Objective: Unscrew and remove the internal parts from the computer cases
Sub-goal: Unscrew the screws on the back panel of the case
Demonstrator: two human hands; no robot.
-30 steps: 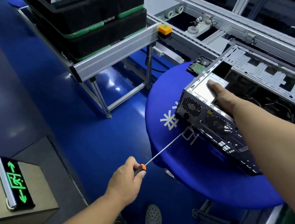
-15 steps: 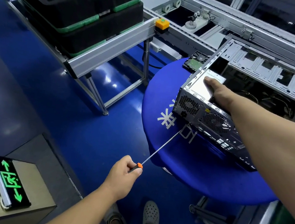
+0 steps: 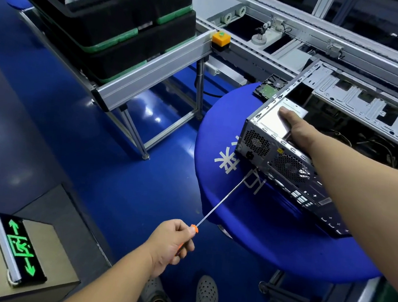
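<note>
An open grey computer case lies on its side on a round blue table, rear panel with two fan grilles facing me. My left hand grips the orange handle of a long thin screwdriver. Its tip meets the lower edge of the rear panel below the left grille. My right hand reaches into the case and holds the silver power supply, thumb flat on top, fingers hidden behind it. Loose cables lie deeper inside the case.
A hard drive lies on the table behind the case. An aluminium conveyor frame with an orange button box and stacked black trays stands to the left. A box with a green exit sign sits on the floor near my feet.
The screwdriver tip stays at the rear panel while my left hand shifts slightly on the handle. My right hand keeps its hold on the power supply.
</note>
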